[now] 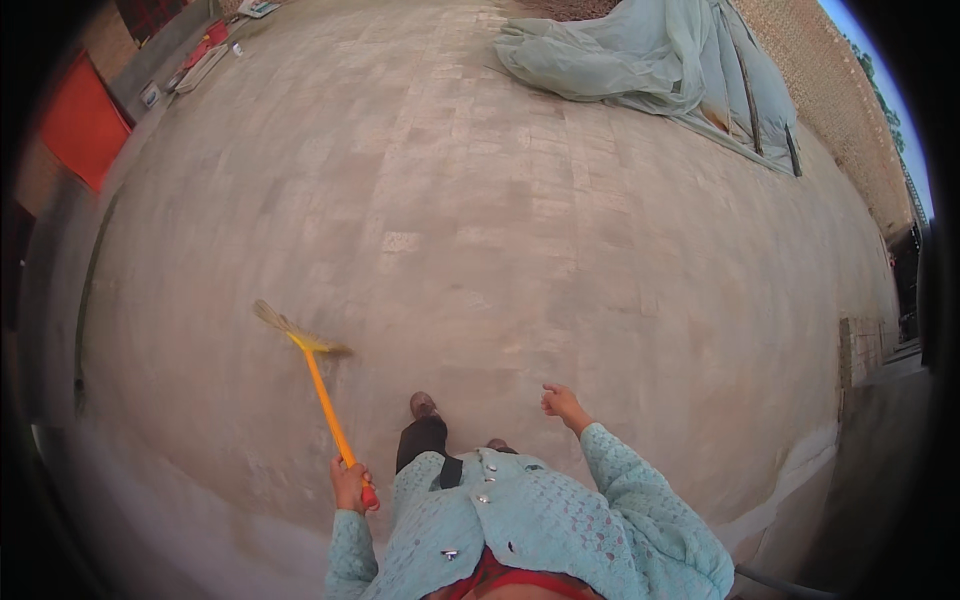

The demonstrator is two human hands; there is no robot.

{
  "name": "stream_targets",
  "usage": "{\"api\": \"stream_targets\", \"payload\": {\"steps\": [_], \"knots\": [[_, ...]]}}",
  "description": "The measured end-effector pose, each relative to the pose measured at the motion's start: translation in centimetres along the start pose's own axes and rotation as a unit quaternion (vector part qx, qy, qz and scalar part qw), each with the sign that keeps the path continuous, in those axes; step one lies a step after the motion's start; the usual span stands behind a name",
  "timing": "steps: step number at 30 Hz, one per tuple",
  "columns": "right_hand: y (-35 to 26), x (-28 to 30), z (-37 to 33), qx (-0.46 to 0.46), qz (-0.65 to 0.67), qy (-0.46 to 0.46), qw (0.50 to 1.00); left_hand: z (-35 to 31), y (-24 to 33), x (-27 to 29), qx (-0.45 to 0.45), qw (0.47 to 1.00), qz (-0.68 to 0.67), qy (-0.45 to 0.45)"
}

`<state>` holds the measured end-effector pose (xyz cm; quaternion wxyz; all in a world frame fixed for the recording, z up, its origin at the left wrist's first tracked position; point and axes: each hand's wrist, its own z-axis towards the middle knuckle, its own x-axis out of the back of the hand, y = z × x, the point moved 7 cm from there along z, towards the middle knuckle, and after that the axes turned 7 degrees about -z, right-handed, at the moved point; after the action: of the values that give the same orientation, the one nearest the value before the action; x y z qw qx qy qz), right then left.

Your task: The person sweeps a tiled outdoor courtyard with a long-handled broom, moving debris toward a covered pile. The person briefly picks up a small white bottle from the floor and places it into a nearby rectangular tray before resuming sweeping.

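Note:
My left hand (349,484) is wrapped round the orange-yellow handle of a broom (325,402), close to its red end. From there the handle slants forward and left. Its fan of straw-coloured bristles (296,332) meets the paved ground. Held out in front of my body on the right is my right hand (566,405), its fingers loosely curled with one slightly extended; nothing shows in it. Light blue-green sleeves cover both arms. One brown shoe (423,405) is ahead of the other, between my two hands.
Wide paved ground (480,250) spreads ahead. A pale green sheet (640,60) with poles lies at the far right, by a brick wall (840,110). An orange-red panel (83,122) is at the left, with a white bucket (150,95) beyond it. A low ledge (880,430) runs along the right.

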<state>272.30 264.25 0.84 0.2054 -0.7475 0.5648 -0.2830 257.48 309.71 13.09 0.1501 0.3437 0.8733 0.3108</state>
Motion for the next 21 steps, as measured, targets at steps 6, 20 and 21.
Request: {"api": "stream_targets", "payload": {"steps": [6,20,21], "knots": [[-12.7,-6.1,-0.2,0.053,-0.105,-0.080,0.990,4.1,5.4,-3.9,-0.006,0.994,-0.037,-0.105],[-3.5,2.6,-4.5,-0.165,-0.017,0.106,0.980,11.0,7.8,-21.6,0.161,0.904,0.081,-0.387],[-4.9,2.5,-3.7,-0.155,-0.050,0.088,0.983,12.0,7.5,-23.2,0.163,0.902,0.089,-0.389]]}}
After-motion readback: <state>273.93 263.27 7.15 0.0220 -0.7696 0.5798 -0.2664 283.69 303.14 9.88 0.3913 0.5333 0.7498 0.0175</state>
